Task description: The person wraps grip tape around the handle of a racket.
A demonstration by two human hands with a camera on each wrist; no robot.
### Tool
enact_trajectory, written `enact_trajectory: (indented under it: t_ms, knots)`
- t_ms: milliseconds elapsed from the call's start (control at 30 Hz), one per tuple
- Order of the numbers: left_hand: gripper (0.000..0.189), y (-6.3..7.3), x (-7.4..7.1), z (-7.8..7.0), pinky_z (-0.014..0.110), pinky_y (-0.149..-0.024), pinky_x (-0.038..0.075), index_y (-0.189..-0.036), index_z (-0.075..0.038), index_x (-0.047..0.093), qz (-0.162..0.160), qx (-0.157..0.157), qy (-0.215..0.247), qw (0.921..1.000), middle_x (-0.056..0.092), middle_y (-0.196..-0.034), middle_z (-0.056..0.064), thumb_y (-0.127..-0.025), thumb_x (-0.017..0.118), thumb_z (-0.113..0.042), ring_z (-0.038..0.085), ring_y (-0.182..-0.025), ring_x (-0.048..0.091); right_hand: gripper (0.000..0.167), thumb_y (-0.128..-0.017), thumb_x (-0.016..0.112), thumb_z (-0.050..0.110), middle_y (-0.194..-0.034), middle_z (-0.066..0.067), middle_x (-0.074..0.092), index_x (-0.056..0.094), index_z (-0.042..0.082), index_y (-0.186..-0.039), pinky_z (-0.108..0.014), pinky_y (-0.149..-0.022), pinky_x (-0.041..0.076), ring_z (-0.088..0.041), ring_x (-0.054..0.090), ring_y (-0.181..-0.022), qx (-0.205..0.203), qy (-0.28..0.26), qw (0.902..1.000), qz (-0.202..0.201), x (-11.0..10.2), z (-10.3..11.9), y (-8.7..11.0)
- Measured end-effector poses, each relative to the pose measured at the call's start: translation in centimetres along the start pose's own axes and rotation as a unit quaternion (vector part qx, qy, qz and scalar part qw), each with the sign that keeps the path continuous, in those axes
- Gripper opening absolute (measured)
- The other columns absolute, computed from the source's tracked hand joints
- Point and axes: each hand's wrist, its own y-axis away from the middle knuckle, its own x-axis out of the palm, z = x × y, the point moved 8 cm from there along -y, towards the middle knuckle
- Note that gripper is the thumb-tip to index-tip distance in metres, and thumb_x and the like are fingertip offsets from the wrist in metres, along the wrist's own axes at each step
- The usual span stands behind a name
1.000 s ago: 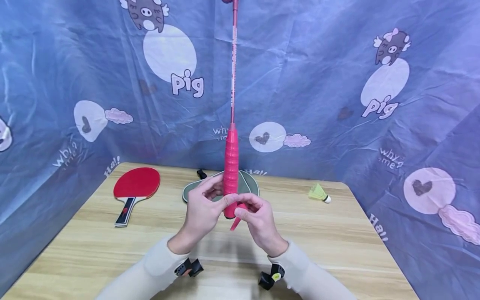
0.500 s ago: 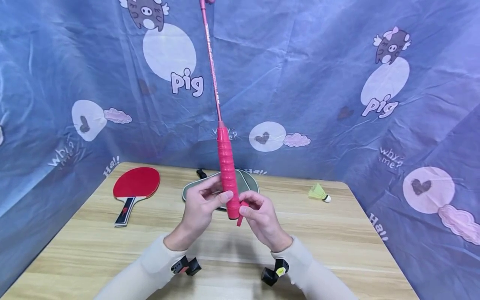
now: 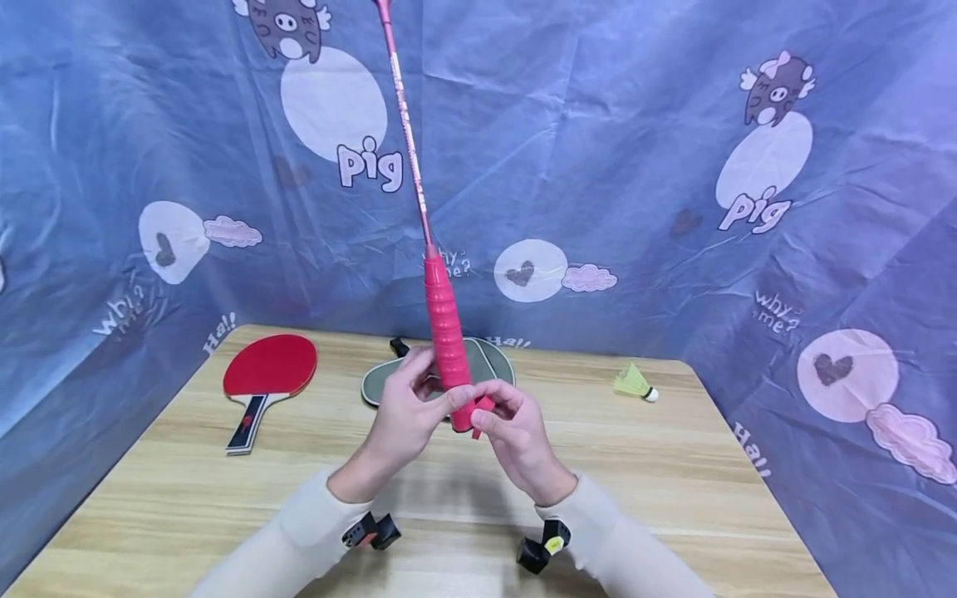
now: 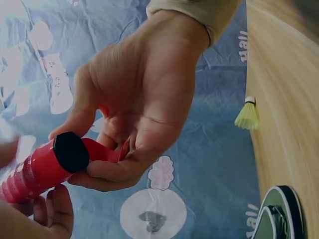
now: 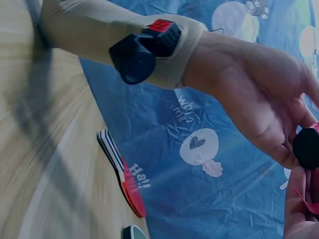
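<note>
A badminton racket with a pinkish-red shaft and a ridged red grip (image 3: 447, 332) is held butt down, its top leaning left; its head is out of view. My left hand (image 3: 399, 419) holds the grip near the butt, thumb across its front, the other fingers partly hidden behind. From beside the butt comes a strip of red grip tape (image 4: 102, 149), which my right hand (image 3: 519, 436) pinches between thumb and fingers. A short end of the tape hangs below that thumb. The black butt cap (image 4: 71, 153) shows in the left wrist view.
On the wooden table (image 3: 187, 507) lie a red table tennis bat (image 3: 271, 365) at left and a yellow-green shuttlecock (image 3: 634, 383) at right. A grey-green bat case (image 3: 383, 383) lies behind my hands. Blue printed cloth (image 3: 635, 166) surrounds the table's back and sides.
The racket has tipped from upright to leaning left. My left thumb lifted higher on the grip, then came back down near the butt. Less of the tape's end hangs below my right hand.
</note>
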Motion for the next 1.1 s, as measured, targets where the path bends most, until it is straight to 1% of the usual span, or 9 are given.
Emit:
enact_trajectory:
  t_ms: [67, 167, 367, 567, 667, 833, 967, 1033, 1100]
  knots:
    - [0.047, 0.0, -0.2, -0.1, 0.018, -0.087, 0.058, -0.126, 0.003, 0.065, -0.019, 0.003, -0.031, 0.9993, 0.056, -0.111, 0.016, -0.082, 0.081, 0.000, 0.012, -0.093, 0.065, 0.028, -0.090, 0.061, -0.008, -0.100, 0.005, 0.072, 0.068, 0.011, -0.109, -0.016, -0.071, 0.054, -0.005, 0.067, -0.087, -0.004, 0.008, 1.0000, -0.002, 0.1, -0.1, 0.1]
    - [0.044, -0.1, -0.4, -0.1, 0.019, -0.085, 0.059, -0.122, 0.003, 0.068, -0.033, 0.003, -0.042, 0.9986, 0.059, -0.109, 0.017, -0.081, 0.082, 0.000, 0.012, -0.089, 0.066, 0.028, -0.090, 0.060, -0.008, -0.101, 0.005, 0.073, 0.070, 0.011, -0.108, -0.016, -0.071, 0.053, -0.005, 0.067, -0.087, -0.003, 0.005, 0.9999, -0.012, 0.0, -0.2, 0.2]
    - [0.042, -0.2, -0.6, -0.1, 0.019, -0.083, 0.060, -0.121, 0.007, 0.067, -0.039, 0.000, -0.012, 0.9992, 0.062, -0.108, 0.020, -0.081, 0.080, 0.004, 0.010, -0.084, 0.066, 0.029, -0.093, 0.053, -0.007, -0.100, 0.006, 0.071, 0.071, 0.013, -0.104, -0.017, -0.072, 0.053, -0.006, 0.064, -0.083, 0.015, -0.030, 0.9992, -0.024, -0.3, -0.3, 0.2]
    - [0.043, -0.1, -0.9, 0.0, 0.020, -0.080, 0.060, -0.124, 0.008, 0.066, -0.032, -0.007, 0.009, 0.9994, 0.068, -0.111, 0.025, -0.082, 0.077, 0.006, 0.010, -0.083, 0.067, 0.030, -0.094, 0.051, -0.007, -0.101, 0.003, 0.071, 0.070, 0.013, -0.104, -0.021, -0.081, 0.058, -0.009, 0.067, -0.089, 0.049, -0.074, 0.9959, -0.016, -0.2, -0.6, 0.1]
    - [0.048, -0.2, -1.0, 0.4, 0.021, -0.081, 0.061, -0.128, 0.009, 0.063, -0.030, -0.023, 0.033, 0.9987, 0.072, -0.110, 0.020, -0.082, 0.076, 0.008, 0.010, -0.085, 0.069, 0.030, -0.095, 0.051, -0.005, -0.101, 0.001, 0.074, 0.071, 0.012, -0.108, -0.023, -0.086, 0.057, -0.010, 0.068, -0.094, 0.064, -0.090, 0.9938, -0.006, 0.0, -0.7, 0.0]
    - [0.053, -0.3, -1.0, 1.0, 0.021, -0.086, 0.060, -0.131, 0.007, 0.055, -0.025, -0.058, 0.123, 0.9904, 0.076, -0.106, -0.005, -0.082, 0.071, 0.013, 0.009, -0.094, 0.070, 0.027, -0.097, 0.052, -0.003, -0.102, 0.004, 0.074, 0.071, 0.014, -0.108, -0.022, -0.088, 0.055, -0.009, 0.066, -0.095, 0.081, -0.106, 0.9910, 0.003, 0.2, -0.8, -0.1]
    - [0.046, -0.2, -0.3, 1.0, 0.023, -0.094, 0.058, -0.133, 0.006, 0.053, -0.003, -0.061, 0.175, 0.9827, 0.076, -0.113, -0.003, -0.088, 0.064, 0.010, 0.013, -0.107, 0.070, 0.030, -0.095, 0.049, -0.006, -0.097, 0.004, 0.074, 0.069, 0.014, -0.106, -0.021, -0.087, 0.055, -0.008, 0.067, -0.092, 0.079, -0.093, 0.9925, -0.005, 0.1, -0.9, -0.1]
    - [0.045, 0.0, -0.1, 0.8, 0.022, -0.094, 0.057, -0.135, 0.007, 0.054, -0.005, -0.050, 0.157, 0.9863, 0.073, -0.119, 0.004, -0.090, 0.062, 0.007, 0.013, -0.108, 0.069, 0.031, -0.093, 0.049, -0.008, -0.094, 0.005, 0.073, 0.068, 0.013, -0.105, -0.020, -0.085, 0.056, -0.008, 0.067, -0.089, 0.067, -0.077, 0.9947, -0.014, 0.0, -0.8, -0.1]
    - [0.047, 0.0, 0.1, 0.5, 0.020, -0.093, 0.055, -0.135, 0.007, 0.055, -0.016, -0.028, 0.104, 0.9940, 0.068, -0.122, 0.009, -0.089, 0.066, 0.005, 0.013, -0.107, 0.067, 0.031, -0.091, 0.051, -0.010, -0.094, 0.005, 0.072, 0.068, 0.012, -0.105, -0.020, -0.085, 0.056, -0.007, 0.067, -0.089, 0.049, -0.062, 0.9966, -0.021, -0.1, -0.7, 0.0]
